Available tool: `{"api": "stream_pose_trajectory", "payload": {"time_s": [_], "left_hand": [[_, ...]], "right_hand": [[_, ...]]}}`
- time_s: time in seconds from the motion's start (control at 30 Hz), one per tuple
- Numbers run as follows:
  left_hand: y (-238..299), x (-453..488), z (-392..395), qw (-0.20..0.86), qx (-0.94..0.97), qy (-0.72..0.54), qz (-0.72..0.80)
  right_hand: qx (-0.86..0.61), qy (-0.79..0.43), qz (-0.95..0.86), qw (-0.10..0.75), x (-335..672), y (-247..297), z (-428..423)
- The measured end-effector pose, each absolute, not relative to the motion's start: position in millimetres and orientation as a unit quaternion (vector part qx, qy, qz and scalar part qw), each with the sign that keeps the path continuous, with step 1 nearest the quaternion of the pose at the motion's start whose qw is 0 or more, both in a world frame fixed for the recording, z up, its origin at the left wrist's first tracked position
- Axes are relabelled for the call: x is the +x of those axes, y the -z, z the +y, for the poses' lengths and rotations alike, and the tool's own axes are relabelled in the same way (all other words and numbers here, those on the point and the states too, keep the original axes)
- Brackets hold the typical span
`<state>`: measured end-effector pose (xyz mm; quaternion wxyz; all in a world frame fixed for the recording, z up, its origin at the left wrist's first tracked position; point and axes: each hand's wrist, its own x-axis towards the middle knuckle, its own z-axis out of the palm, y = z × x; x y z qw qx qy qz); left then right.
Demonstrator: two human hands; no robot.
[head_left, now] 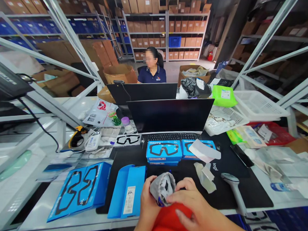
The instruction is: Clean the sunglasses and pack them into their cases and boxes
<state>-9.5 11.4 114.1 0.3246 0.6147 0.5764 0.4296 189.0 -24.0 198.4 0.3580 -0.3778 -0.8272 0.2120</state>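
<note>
In the head view, a white worktop spans the lower frame, with a large black mat at its centre. Two black monitors stand mid-frame; behind them sits a person in a dark blue polo shirt. Grey metal shelving with brown cartons fills the upper centre, and a blue plastic crate sits on one shelf.

Closed blue cardboard boxes printed with black-framed glasses lie below the front monitor, and more at lower left. An open blue cardboard box with a white label lies at lower centre-left. At right, a white perforated plastic tray holds clear bags, and a red plastic tray holds small packets. A brown carton at upper right of centre contains pale crumpled wrapping.

At bottom centre, the left hand grasps a soft grey fabric pouch, its mouth gaping; what is inside is unclear. The right hand's fingertips touch the pouch's edge; whether they pinch it, I cannot tell.
</note>
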Motion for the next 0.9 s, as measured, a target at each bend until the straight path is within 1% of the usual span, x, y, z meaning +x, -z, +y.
{"api": "stream_pose_trajectory", "payload": {"time_s": [0.07, 0.2, 0.4, 0.53, 0.6, 0.67, 0.7, 0.77, 0.83, 0.9], "left_hand": [[-108, -12, 12, 0.293, 0.626, -0.425, 0.585], [-95, -17, 12, 0.219, 0.649, -0.428, 0.589], [-82, -19, 11, 0.127, 0.702, -0.436, 0.549], [-85, -12, 6, 0.095, 0.743, -0.435, 0.499], [-87, -7, 3, 0.105, 0.764, -0.431, 0.469], [-88, -3, 2, 0.160, 0.775, -0.423, 0.441], [-87, -2, 1, 0.209, 0.770, -0.420, 0.433], [-86, 0, 1, 0.344, 0.722, -0.423, 0.427], [-83, 2, 1, 0.496, 0.604, -0.449, 0.433], [-81, 6, 3, 0.646, 0.434, -0.458, 0.429]], "right_hand": [[-0.408, -0.236, -0.810, 0.348, 188, -198, -23], [-0.448, -0.240, -0.796, 0.330, 185, -188, -18], [-0.536, -0.261, -0.742, 0.306, 184, -167, -15], [-0.550, -0.320, -0.720, 0.277, 184, -159, -16], [-0.563, -0.366, -0.680, 0.294, 186, -154, -16], [-0.578, -0.417, -0.621, 0.326, 192, -147, -15], [-0.584, -0.444, -0.587, 0.343, 197, -144, -13], [-0.590, -0.488, -0.523, 0.374, 210, -141, -10], [-0.587, -0.516, -0.479, 0.399, 227, -141, -7], [-0.585, -0.527, -0.453, 0.419, 242, -142, -5]]}}
